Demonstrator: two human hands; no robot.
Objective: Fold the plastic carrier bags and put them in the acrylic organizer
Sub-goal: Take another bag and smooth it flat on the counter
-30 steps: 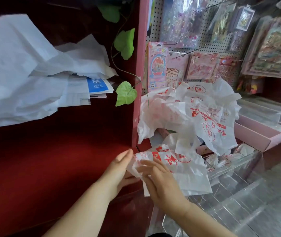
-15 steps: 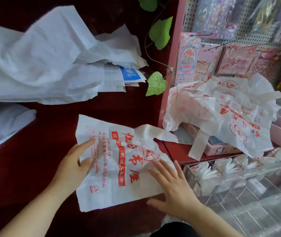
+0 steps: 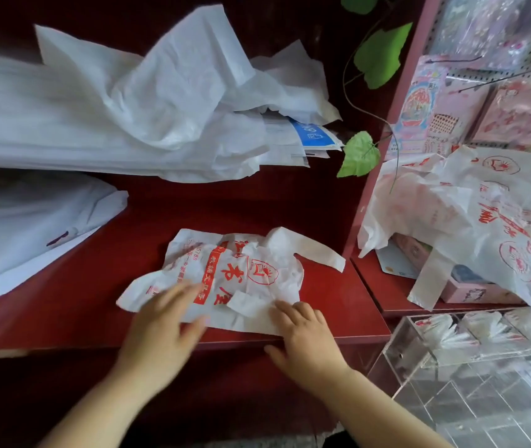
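Far left on the dark red counter (image 3: 64,318): a flat white sheet (image 3: 31,227), and behind it a big rumpled stack of white sheets (image 3: 128,124) with a blue label (image 3: 312,135) poking out at its right end. Counter centre, near the front edge: one carrier bag (image 3: 238,273), white with red print, crumpled and partly folded over itself, one handle strip (image 3: 320,253) sticking out to the right. It lies on the counter, well apart from the organizer. Left hand (image 3: 161,328) is on the bag's near-left corner, motion-blurred; fingers look straight and spread, palm down, pressing rather than gripping. Right hand (image 3: 306,337) sits on the bag's near-right edge: fingers bent at the knuckles, tips pushing down on the plastic, thumb splayed over the counter's front edge and off the bag; no pinch visible. Right of the bag, green leaves (image 3: 359,153) on a thin stem hang by a pink upright post (image 3: 361,205). Past the post, a loose heap of unfolded bags (image 3: 484,221), same red print, drapes over a pink box (image 3: 471,291) on a lower shelf. Behind the heap, sticker packs (image 3: 425,118) hang on a pegboard. Bottom right: clear acrylic organizer (image 3: 396,347), just below the heap, with several folded bags (image 3: 445,331) side by side in its back row; front compartments too glary to read.
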